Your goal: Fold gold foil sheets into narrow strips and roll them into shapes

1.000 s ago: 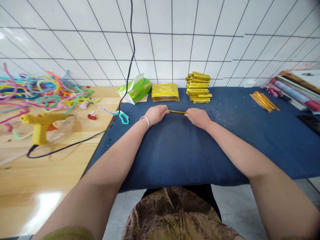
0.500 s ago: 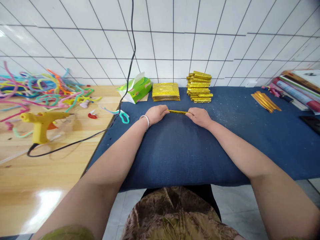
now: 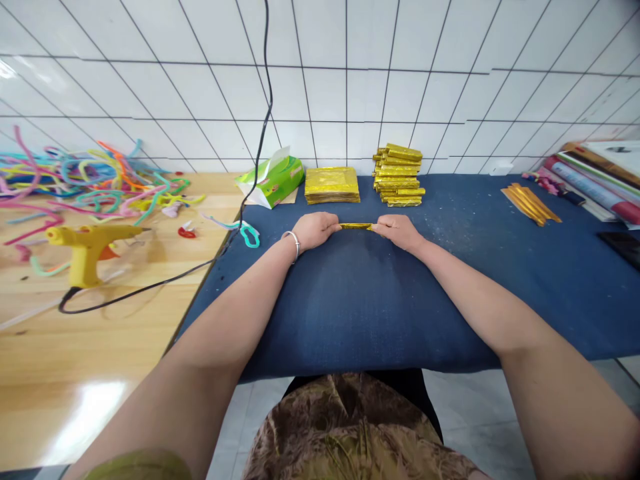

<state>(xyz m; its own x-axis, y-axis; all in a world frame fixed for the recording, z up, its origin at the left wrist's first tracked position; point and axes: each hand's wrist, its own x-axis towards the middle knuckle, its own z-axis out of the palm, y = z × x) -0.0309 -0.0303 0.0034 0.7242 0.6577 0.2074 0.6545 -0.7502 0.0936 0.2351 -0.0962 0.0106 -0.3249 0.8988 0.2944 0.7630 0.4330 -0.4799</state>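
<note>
"Where is the thing being handled?"

"A narrow gold strip, shiny like foil, stretches between a person's two bare hands. It is closer to the far edge of the blue-covered desk than to the near edge, where the person sits or stands."

"Which way does it run?"

"Its long axis goes from left to right, roughly parallel to the far edge. Neither hand is nearer: the left hand covers one end and the right hand the other, leaving the middle bare."

"Are the hands gripping it?"

"Yes, each has its fingers pinched down on its own end, and the hands are apart from each other. I can't tell whether the strip touches the cloth."

"What else is on that desk?"

"Along the far edge, left to right: a green tissue pack near the corner, a neat stack of flat gold sheets and an uneven pile of gold strips. Loose orange-gold strips lie farther right."

"And the room?"

"A white tiled wall rises behind. Past the left edge, a wooden desk carries a yellow glue gun and tangled, coloured fuzzy stems."
</note>
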